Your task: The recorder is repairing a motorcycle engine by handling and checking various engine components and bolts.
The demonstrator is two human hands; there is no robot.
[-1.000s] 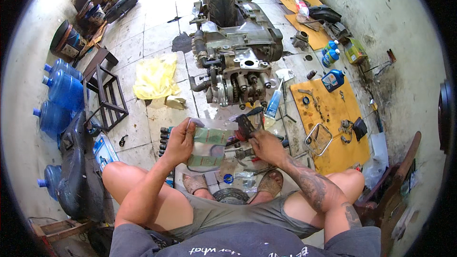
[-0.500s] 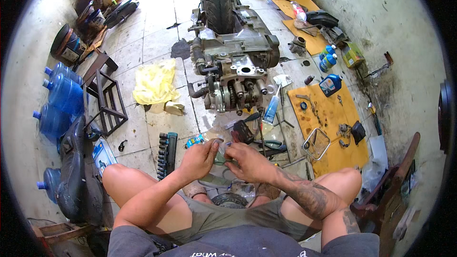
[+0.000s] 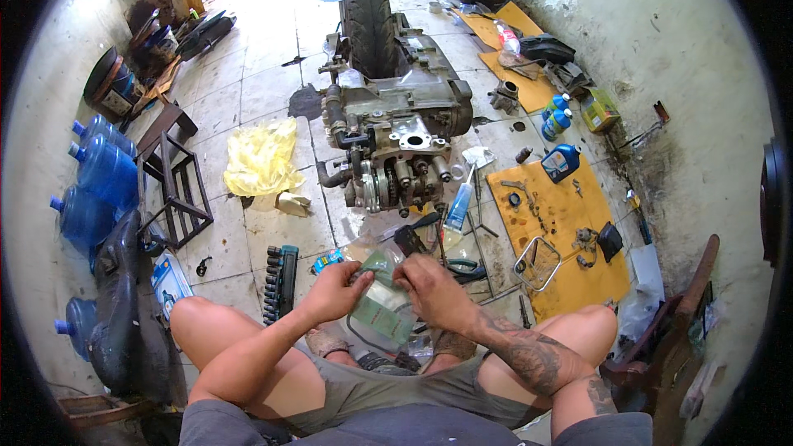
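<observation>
Between my hands hangs a flat, greenish see-through plastic packet [image 3: 384,320] with light print. My left hand [image 3: 337,291] pinches its upper left edge between thumb and fingers. On the other side, my right hand [image 3: 435,287] has its fingers bent and pressed together at the packet's upper right corner. What the packet holds is hard to make out. Just beyond my hands stands a scooter engine [image 3: 405,99] with its rear wheel [image 3: 368,21] attached, its opened front end facing me.
A socket set [image 3: 281,283] lies left of my hands; pliers [image 3: 465,270] and a blue tube [image 3: 458,208] lie to the right. Small parts rest on yellow cardboard [image 3: 549,281]. Blue water jugs [image 3: 107,169], a metal frame [image 3: 175,190] and a yellow plastic bag [image 3: 263,157] are at left.
My hands have moved slightly apart, and the packet, mostly hidden before, now hangs spread out below them. The whole view has shifted a little.
</observation>
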